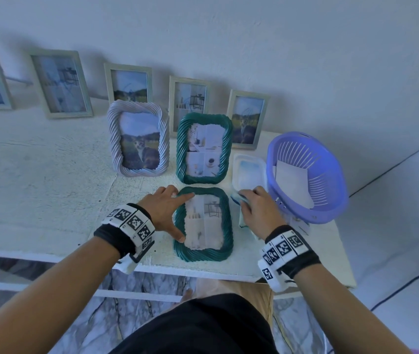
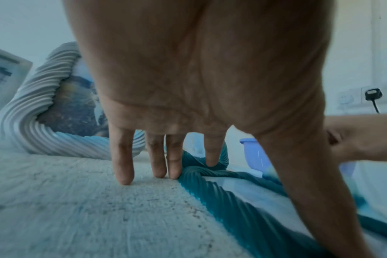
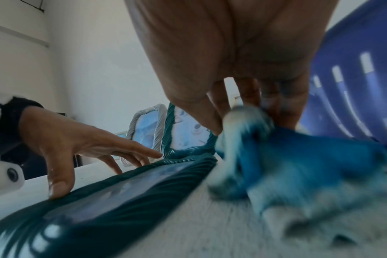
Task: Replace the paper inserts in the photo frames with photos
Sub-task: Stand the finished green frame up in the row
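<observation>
A dark green twisted-rim photo frame (image 1: 225, 226) lies flat on the white table near the front edge, with a pale picture under its glass. My left hand (image 1: 167, 213) is spread over its left side, fingers straight. The index fingertip touches the top rim and the thumb rests on the lower left rim (image 3: 99, 200). The other fingertips (image 2: 124, 174) stand on the table beside the rim (image 2: 221, 200). My right hand (image 1: 257, 208) is just right of the frame and pinches a blue and white cloth (image 3: 298, 157), which is blurred.
Behind the flat frame stand a second green frame (image 1: 203, 149) and a white twisted frame (image 1: 139, 139). Several pale frames (image 1: 62, 83) lean on the wall. A clear plastic tub (image 1: 249, 172) and a purple basket (image 1: 308, 177) holding white paper sit at the right.
</observation>
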